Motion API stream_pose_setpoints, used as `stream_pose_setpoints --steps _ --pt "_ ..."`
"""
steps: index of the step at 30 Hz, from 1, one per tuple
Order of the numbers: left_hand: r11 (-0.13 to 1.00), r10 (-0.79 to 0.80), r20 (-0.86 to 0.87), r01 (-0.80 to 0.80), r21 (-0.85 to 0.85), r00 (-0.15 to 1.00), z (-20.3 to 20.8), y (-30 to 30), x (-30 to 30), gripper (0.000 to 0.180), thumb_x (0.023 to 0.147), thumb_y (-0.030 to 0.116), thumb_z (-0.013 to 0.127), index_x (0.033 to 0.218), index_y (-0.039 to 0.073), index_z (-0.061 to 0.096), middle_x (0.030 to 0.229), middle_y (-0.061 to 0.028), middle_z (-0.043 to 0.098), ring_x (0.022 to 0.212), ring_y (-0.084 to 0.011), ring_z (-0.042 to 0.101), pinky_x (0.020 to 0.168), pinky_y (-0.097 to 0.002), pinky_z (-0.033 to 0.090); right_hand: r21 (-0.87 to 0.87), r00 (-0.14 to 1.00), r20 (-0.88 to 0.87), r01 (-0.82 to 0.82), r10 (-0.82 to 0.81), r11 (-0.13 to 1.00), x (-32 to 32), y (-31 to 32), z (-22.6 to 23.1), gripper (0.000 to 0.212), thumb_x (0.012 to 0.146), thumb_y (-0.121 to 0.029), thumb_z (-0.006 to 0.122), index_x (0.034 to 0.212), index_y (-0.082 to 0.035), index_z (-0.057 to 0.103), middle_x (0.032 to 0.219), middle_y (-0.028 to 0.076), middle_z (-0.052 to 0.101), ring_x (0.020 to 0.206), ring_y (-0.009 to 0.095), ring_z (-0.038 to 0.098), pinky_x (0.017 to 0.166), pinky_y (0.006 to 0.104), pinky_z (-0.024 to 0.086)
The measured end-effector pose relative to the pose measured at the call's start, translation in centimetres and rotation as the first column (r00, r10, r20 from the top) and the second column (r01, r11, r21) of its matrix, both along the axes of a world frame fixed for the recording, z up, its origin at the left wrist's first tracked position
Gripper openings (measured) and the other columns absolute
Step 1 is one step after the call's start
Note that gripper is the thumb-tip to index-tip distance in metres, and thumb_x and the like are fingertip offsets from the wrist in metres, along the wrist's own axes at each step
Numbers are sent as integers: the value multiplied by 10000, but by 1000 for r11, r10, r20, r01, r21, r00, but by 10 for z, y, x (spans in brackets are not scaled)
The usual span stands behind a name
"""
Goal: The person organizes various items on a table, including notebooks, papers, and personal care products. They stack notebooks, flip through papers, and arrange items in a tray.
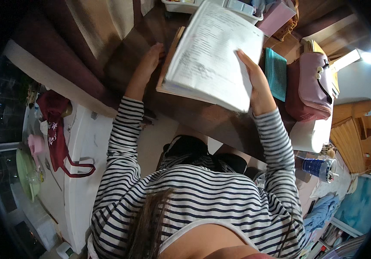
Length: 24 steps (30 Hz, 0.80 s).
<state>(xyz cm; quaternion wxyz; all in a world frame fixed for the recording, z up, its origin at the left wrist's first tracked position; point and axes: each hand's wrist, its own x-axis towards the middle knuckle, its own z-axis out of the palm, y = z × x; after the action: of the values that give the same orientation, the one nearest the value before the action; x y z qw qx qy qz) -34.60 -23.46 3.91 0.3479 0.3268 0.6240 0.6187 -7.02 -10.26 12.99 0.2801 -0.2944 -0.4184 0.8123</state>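
A thick sheaf of white pages (215,56), covered in lines of text and slightly blurred, is tilted over the dark table. My right hand (259,84) grips its right edge, thumb on top and the other fingers hidden underneath. Below the pages, a tan-edged book or board (168,71) shows along the left and lower sides. Just left of that edge is my left hand (152,58), its fingers loosely extended and partly in shadow. Whether its fingertips touch the tan edge is unclear.
Right of the pages lie a teal woven-looking item (275,73) and a pink pouch (313,82). A white tray (181,6) and a pink box (277,18) stand at the back. A blue cup (319,168) sits at lower right. Curtains (77,56) hang along the left.
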Motion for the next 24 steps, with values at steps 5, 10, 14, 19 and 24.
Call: stream_pose_setpoints --steps 5,10,14,19,24 --pt "993 93 141 -83 -79 986 29 18 10 836 929 651 229 1401 -34 301 1414 -221 373 1308 -290 369 1094 -378 271 232 856 516 -172 28 957 -31 17 -33 665 831 -420 674 1188 116 509 1107 246 578 1018 315 600 871 390 480" --pt "987 -70 -267 27 -161 961 -28 39 -4 707 955 488 389 1375 -71 289 1333 -231 445 1230 -297 447 1020 -388 356 309 816 574 -291 67 906 -39 20 -39 701 822 -487 669 1141 126 546 1100 241 599 1006 281 605 866 361 474" --pt "975 -24 202 67 -210 979 33 56 23 619 888 256 605 1303 -119 342 1252 -228 504 1057 -255 575 844 -337 509 454 814 579 -272 -50 848 -21 25 -59 604 848 -430 664 1049 131 564 990 217 639 898 262 643 818 354 502" --pt "917 -94 177 155 -369 980 44 81 -3 407 806 250 719 1046 -70 643 1021 -170 669 857 -214 664 721 -305 540 589 968 204 -4 -144 808 -22 14 -97 652 861 -332 674 1294 76 405 1188 209 564 1099 274 556 910 355 457" --pt "886 -255 368 368 -281 894 58 87 0 513 790 270 745 1151 -59 590 1115 -162 637 938 -209 648 787 -320 536 438 993 93 23 -71 898 -13 6 -91 609 874 -237 669 1333 40 382 1237 184 535 1141 235 520 936 319 433"
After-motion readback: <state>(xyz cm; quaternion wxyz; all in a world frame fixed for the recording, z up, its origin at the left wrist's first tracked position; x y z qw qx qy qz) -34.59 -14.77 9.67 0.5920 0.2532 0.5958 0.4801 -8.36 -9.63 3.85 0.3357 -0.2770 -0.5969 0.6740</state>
